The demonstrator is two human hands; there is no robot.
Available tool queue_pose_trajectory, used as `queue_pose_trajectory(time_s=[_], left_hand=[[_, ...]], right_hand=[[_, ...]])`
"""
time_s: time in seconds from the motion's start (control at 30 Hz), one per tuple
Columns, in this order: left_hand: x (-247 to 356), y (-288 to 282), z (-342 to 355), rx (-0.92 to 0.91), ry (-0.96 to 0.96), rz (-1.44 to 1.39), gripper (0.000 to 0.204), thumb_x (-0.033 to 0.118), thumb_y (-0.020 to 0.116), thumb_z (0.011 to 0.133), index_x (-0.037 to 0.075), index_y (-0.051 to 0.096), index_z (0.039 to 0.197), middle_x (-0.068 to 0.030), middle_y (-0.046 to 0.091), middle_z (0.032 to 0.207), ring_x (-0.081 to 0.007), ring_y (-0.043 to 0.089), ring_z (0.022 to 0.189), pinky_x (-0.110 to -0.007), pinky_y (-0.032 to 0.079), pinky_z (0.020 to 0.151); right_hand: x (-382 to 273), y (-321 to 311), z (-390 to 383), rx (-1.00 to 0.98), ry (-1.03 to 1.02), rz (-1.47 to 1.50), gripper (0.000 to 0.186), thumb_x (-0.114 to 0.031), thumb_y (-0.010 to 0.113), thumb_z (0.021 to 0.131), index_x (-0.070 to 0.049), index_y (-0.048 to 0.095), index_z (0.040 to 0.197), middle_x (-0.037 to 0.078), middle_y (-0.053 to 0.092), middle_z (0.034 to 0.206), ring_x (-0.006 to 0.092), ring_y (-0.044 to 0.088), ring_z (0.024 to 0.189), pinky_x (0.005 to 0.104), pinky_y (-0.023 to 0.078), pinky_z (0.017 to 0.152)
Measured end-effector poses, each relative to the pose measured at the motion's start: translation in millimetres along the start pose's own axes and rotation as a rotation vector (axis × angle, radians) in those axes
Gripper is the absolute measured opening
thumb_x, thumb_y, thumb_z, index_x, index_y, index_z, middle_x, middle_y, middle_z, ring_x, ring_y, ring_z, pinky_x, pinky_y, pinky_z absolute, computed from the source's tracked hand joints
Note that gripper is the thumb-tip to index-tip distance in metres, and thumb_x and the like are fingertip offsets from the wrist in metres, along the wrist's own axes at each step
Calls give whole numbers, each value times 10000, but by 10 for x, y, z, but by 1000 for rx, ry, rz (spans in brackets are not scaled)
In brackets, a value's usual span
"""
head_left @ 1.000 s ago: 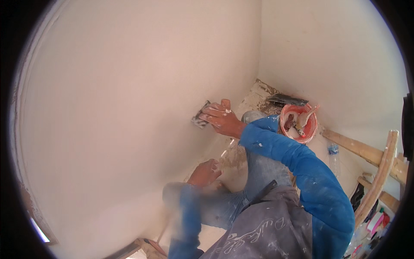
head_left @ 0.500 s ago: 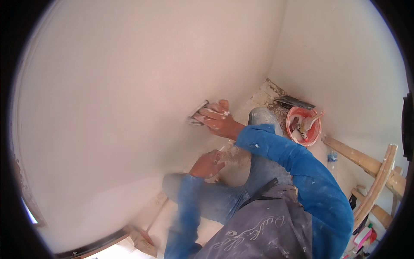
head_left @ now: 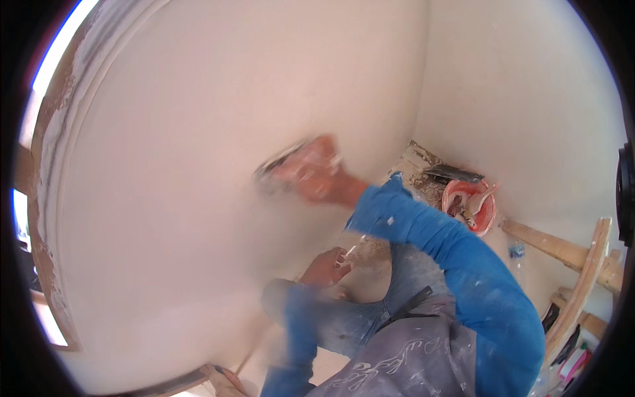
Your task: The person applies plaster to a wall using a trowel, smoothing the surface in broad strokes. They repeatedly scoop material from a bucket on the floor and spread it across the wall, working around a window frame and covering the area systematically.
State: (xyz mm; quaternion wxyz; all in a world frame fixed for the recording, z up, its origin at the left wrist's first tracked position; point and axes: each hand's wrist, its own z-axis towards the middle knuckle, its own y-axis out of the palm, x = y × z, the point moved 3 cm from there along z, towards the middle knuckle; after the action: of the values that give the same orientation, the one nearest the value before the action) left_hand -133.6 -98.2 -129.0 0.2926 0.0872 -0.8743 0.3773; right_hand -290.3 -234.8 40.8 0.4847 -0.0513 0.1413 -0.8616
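My right hand (head_left: pixel 316 171), smeared by motion, is closed on a flat, pale block with a dark edge (head_left: pixel 279 159), which looks like a sanding block. It lies against the off-white wall (head_left: pixel 178 172) in front of me. Lower down, near my bent knee, my left hand (head_left: pixel 323 268) is closed, with a thin white stick (head_left: pixel 350 253) poking out from its fingers. Most of the stick is hidden. White specks mark my blue right sleeve (head_left: pixel 450 238).
In the corner on the right stands a red bucket (head_left: pixel 491 210) holding brushes, with a dark flat tool (head_left: pixel 455 173) behind it. A wooden frame (head_left: pixel 582 284) and a plastic bottle (head_left: pixel 516 251) are at the right. A framed opening (head_left: pixel 45 218) borders the wall at left.
My right hand has slid the block left and slightly up across the wall. My left hand has shifted a little down and right in the picture, as the view has turned.
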Motion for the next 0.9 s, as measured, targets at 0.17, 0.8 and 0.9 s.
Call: queue_pose_trajectory(time_s=[0.17,0.8,0.9], left_hand=[[78,-11,-232,38,-41,-54,540,359,643,902,-2,511,1282,-226,637,1141,-344,629,1057,-429,493,903],[164,80,-60,-14,56,44,510,333,683,876,13,549,1250,-208,634,1131,-298,658,973,-403,524,846],[108,108,-106,21,32,-14,551,368,684,876,4,541,1264,-207,649,1113,-306,663,980,-396,525,855]], right_hand=[[1329,-925,255,764,699,-270,388,-336,661,894,37,610,987,162,604,896,287,585,774,365,478,699],[713,-685,536,452,203,-275,245,-229,605,889,-59,654,1060,165,628,1076,328,588,999,528,405,890],[1563,-1227,762,817,562,-221,303,-278,653,858,-7,628,993,178,583,921,343,568,889,496,399,835]])
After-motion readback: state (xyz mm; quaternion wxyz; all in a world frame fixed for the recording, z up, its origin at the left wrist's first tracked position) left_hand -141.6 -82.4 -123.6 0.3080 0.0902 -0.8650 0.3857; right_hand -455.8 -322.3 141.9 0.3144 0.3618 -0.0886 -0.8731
